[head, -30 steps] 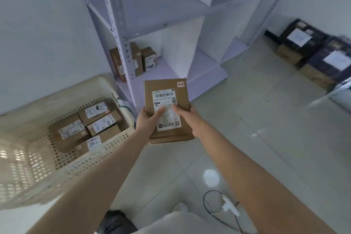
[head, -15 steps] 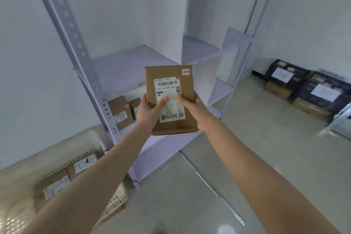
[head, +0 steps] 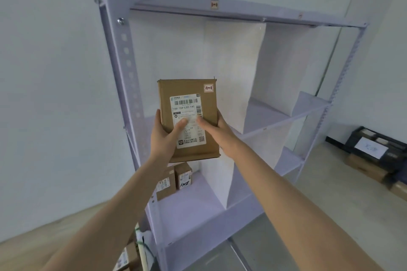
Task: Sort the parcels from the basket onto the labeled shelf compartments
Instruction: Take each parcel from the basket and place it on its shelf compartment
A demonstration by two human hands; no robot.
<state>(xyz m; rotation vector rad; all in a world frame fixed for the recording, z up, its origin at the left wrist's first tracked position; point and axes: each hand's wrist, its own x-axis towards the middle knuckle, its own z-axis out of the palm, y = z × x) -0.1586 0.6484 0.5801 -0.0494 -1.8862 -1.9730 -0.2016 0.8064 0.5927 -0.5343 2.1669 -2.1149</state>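
A brown cardboard parcel (head: pixel 188 92) with a white shipping label and a small red-marked tag at its top right corner is held up in front of the lavender shelf unit (head: pixel 123 50). My left hand (head: pixel 164 132) grips its left edge, thumb on the label. On the parcel's right edge my right hand (head: pixel 217 130) grips, thumb also on the label. A matching small tag (head: pixel 214 4) sits on the shelf's top rail. Only a corner of the basket (head: pixel 141 246) shows at the bottom edge, with one parcel (head: pixel 127 258) partly in view.
Two small brown parcels (head: pixel 176 179) stand on a lower shelf, left compartment. White dividers (head: pixel 233 72) split the shelves into compartments. Dark crates and cardboard boxes (head: pixel 374 156) lie on the floor at the right. A white wall stands to the left.
Both hands have raised the parcel from basket height up to the upper shelves. My view has tilted up, so the top rail now shows and the basket has nearly dropped out of view.
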